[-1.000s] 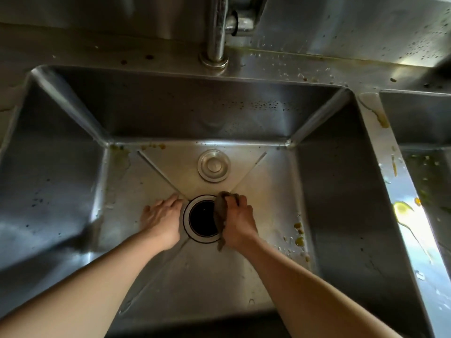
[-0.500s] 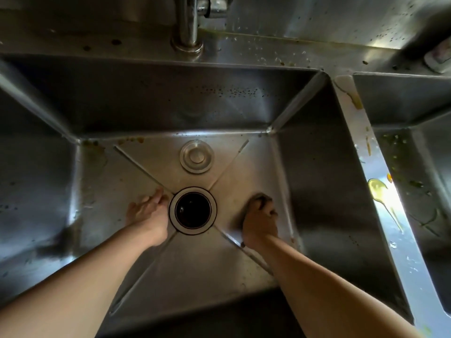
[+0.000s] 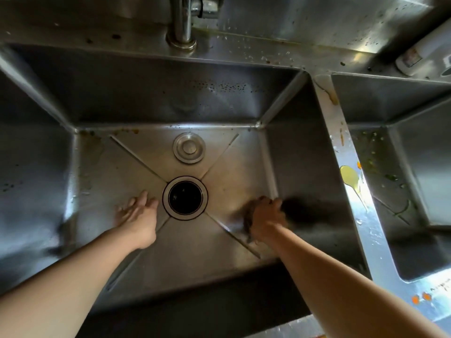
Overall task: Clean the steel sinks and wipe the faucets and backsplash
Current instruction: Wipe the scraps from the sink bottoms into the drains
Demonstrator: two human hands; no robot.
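Steel double sink, head view, looking down into left basin (image 3: 146, 93). Right hand (image 3: 267, 219) curled round dark scrubbing cloth (image 3: 247, 222), pressing it on basin floor near right wall, right of open drain (image 3: 185, 198). Left hand (image 3: 136, 214) flat, fingers straight, braced on floor just left of drain. Loose drain stopper (image 3: 189, 148) lies behind drain. Yellow residue on divider (image 3: 351, 181) and in right basin (image 3: 380, 167): both right of cloth, so right hand nearer. Faucet (image 3: 181, 23) and spotted backsplash (image 3: 305, 18) at far edge, apparently not yet wiped.
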